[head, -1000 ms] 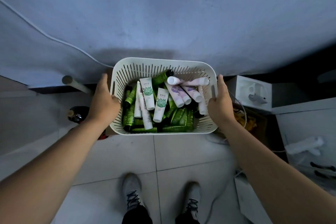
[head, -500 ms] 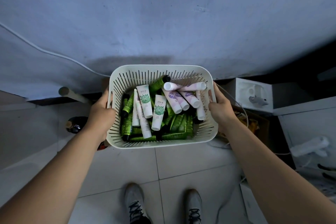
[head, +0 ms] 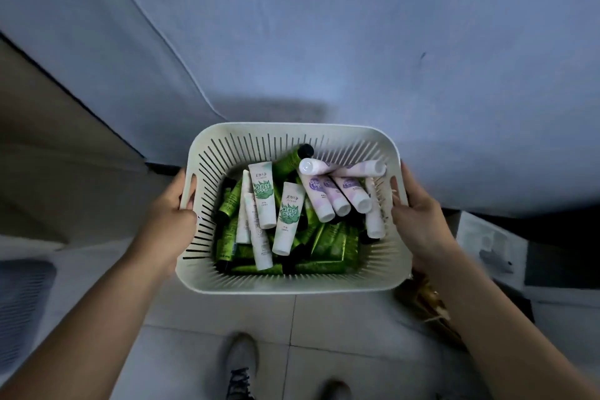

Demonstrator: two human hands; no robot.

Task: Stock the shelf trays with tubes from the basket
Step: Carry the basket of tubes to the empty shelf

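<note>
White basket [head: 292, 282] of tubes [head: 289, 221] between gripping fingers [head: 394, 187]

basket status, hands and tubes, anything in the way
Left hand and right hand each grip a side of the basket. Tubes all inside, none picked. No shelf trays in view; nothing blocking.

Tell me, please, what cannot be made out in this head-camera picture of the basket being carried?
- Shelf trays: none shows in the head view, so where the tubes go is unknown.
- Lower dark green tubes: half buried under the white tubes in the basket; no count possible.
- Left hand and right hand: fingertips hidden behind the basket walls.
- Tube print: too small to read.
- Objects at the right edge: dark and blurred.
</note>
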